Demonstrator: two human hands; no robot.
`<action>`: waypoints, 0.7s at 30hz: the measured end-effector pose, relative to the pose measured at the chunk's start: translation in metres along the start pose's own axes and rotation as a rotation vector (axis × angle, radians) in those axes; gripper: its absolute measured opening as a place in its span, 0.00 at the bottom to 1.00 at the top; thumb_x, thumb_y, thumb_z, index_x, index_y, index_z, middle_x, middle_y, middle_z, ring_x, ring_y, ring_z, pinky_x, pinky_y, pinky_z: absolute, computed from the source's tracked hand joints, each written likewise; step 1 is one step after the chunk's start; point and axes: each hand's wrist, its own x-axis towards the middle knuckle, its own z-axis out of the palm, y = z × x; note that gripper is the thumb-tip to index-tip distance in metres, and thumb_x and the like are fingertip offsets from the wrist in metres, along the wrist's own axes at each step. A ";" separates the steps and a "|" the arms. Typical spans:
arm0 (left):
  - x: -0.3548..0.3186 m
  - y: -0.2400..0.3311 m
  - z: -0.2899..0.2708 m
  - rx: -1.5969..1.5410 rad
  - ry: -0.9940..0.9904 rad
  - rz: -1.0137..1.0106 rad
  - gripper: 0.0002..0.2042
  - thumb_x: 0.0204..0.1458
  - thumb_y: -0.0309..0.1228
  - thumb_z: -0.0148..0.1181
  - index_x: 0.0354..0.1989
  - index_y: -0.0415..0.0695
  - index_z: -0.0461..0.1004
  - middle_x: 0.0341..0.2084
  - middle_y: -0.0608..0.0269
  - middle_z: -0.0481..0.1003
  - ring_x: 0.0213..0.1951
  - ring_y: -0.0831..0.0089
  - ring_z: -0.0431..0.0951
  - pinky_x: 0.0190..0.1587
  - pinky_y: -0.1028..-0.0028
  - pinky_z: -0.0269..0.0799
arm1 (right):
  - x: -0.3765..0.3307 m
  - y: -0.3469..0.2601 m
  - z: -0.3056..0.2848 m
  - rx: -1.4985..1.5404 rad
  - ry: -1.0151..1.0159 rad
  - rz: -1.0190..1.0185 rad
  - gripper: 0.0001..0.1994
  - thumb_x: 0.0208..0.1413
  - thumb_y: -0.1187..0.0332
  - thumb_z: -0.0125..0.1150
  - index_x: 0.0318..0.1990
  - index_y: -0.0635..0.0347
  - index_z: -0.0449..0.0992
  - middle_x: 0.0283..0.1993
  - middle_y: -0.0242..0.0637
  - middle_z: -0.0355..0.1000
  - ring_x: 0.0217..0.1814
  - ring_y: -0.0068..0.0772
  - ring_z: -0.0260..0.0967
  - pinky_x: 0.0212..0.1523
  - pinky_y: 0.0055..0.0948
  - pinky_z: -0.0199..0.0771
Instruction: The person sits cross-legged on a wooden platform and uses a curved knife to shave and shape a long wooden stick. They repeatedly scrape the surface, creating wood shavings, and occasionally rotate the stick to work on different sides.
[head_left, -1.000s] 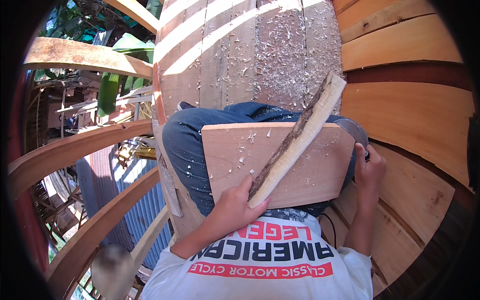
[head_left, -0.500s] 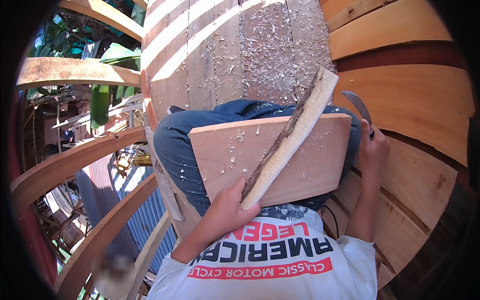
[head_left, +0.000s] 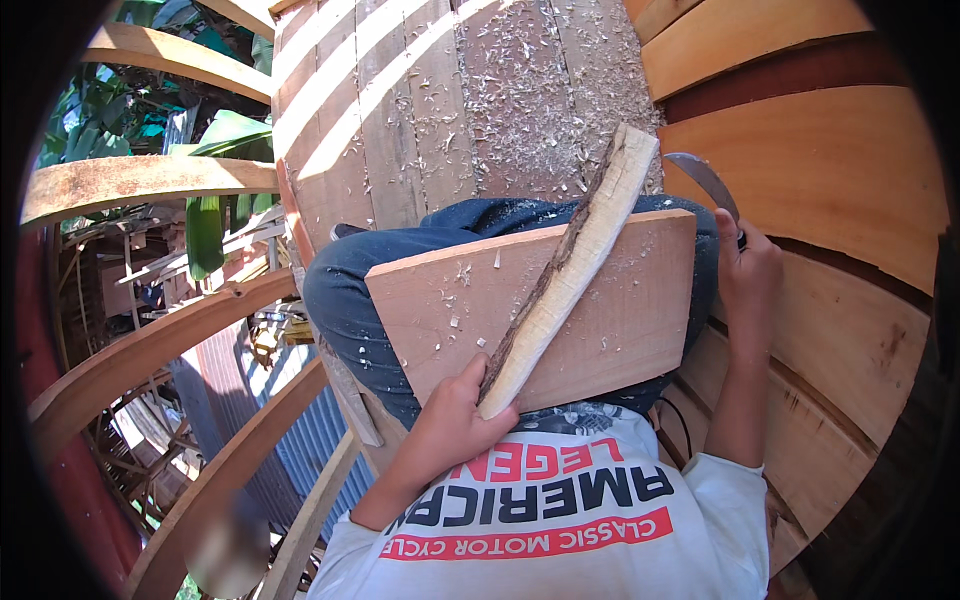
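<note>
Wooden stick (head_left: 578, 265) is lying diagonally across a flat board (head_left: 440, 300), which is resting on the seated person's lap. From the head camera, I am recording its near end over the board's near edge and its far end reaching past the far edge. I am seeing dark, rough bark along its left side and a pale, cut face on its right.

Left hand (head_left: 462, 415) is gripping the near end, its fingers closing around the wood. Right hand (head_left: 750, 275) is gripping the mostly hidden handle of a curved knife (head_left: 706, 182), fingers curled tight. The blade's tip is showing just beside the stick's far end, with a slight gap; I am not able to tell their difference in depth.

On handling, I am judging the stick stiff and fairly light, hardly fragile, but long enough to be swinging about if held only at one end. I am expecting the bark to be giving good friction, though perhaps flaking, and the smooth face to be more slippery. I am favouring the present near-end hold, well apart from the blade.

Pale shavings (head_left: 515, 110) are littering the plank floor (head_left: 385, 150) beyond.
</note>
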 end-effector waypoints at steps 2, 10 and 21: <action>0.004 0.004 0.001 -0.018 0.047 0.050 0.21 0.47 0.32 0.60 0.46 0.31 0.66 0.27 0.40 0.75 0.32 0.55 0.80 0.36 0.67 0.72 | -0.017 -0.008 -0.005 -0.007 -0.112 -0.059 0.26 0.55 0.44 0.57 0.22 0.62 0.74 0.15 0.49 0.67 0.21 0.53 0.70 0.21 0.41 0.68; 0.005 0.012 -0.001 -0.029 0.072 0.084 0.23 0.46 0.30 0.56 0.51 0.31 0.64 0.31 0.38 0.74 0.37 0.55 0.78 0.41 0.66 0.71 | -0.049 -0.035 0.027 0.029 -0.210 -0.370 0.29 0.50 0.37 0.58 0.18 0.58 0.72 0.15 0.42 0.69 0.18 0.45 0.71 0.20 0.39 0.70; 0.005 0.012 0.002 -0.026 0.016 0.013 0.23 0.45 0.30 0.56 0.49 0.29 0.65 0.27 0.38 0.74 0.31 0.50 0.79 0.37 0.64 0.72 | -0.055 -0.040 0.010 0.018 -0.302 -0.412 0.26 0.50 0.41 0.60 0.21 0.58 0.74 0.17 0.43 0.69 0.20 0.45 0.71 0.20 0.37 0.68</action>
